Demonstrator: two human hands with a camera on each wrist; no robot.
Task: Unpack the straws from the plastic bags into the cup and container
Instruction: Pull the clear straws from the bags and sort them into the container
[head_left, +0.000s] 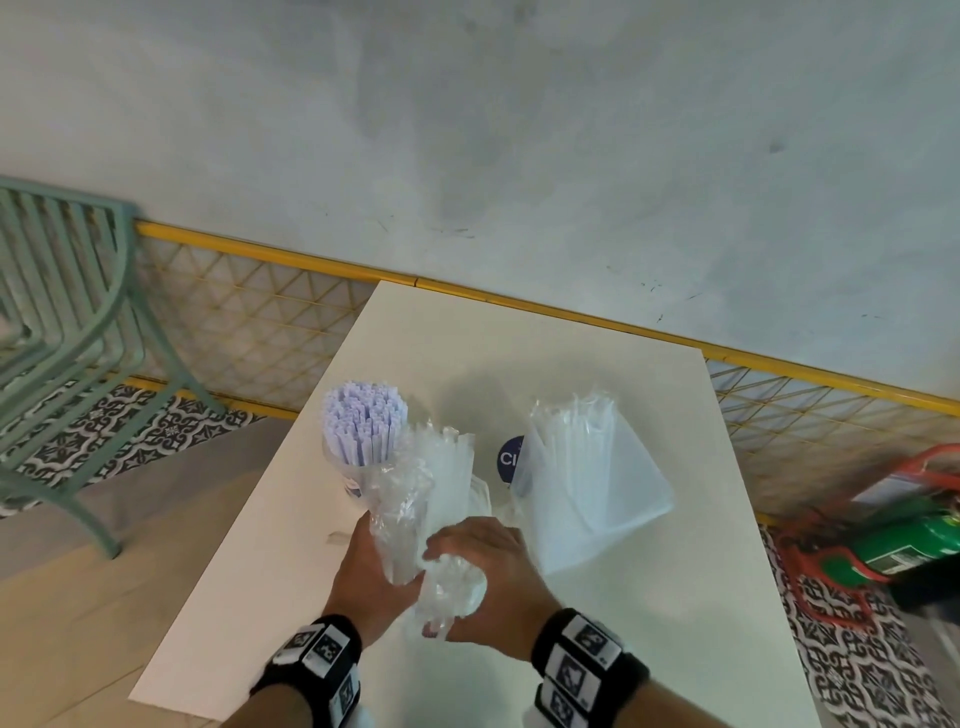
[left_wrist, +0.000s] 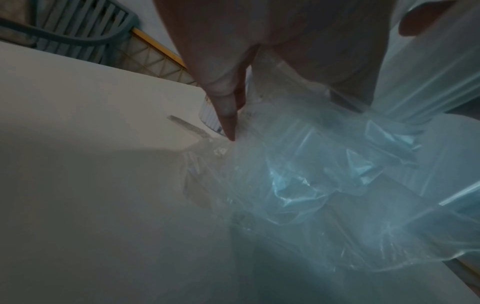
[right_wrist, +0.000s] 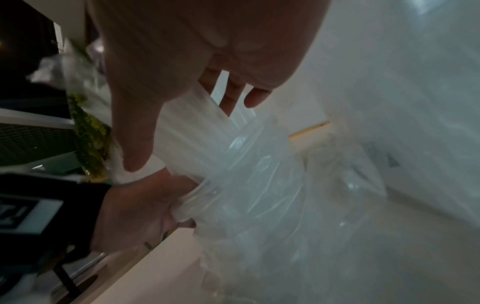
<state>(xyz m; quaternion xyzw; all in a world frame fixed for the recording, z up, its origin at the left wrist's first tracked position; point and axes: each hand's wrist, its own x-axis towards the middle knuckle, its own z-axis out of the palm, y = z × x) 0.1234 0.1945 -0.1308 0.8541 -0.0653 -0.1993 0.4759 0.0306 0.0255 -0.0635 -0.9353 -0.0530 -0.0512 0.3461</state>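
— What do we have in our hands?

— Our left hand (head_left: 371, 574) is wrapped around a clear plastic bag (head_left: 415, 499) of straws, holding it upright over the white table (head_left: 291, 545), near the 6 o'clock edge. Our right hand (head_left: 493, 561) clutches the crumpled lower end of the same bag, thumb on one side and fingers on the other.

— Where does the rest sit?

— The cup (head_left: 358, 467), packed with white straws (head_left: 363, 421) standing on end, is at 11 o'clock from our hands, just behind the bag. The clear container (head_left: 613, 499) is at 1 o'clock, with long wrapped straws leaning inside it. Between the two, a round blue sticker (head_left: 508, 457) shows on the table.

— And off the table?

— A green chair (head_left: 78, 322) at 9 o'clock, a yellow rail (head_left: 519, 301) along the wall at 12, and a green cylinder (head_left: 914, 540) lying at 3 o'clock.
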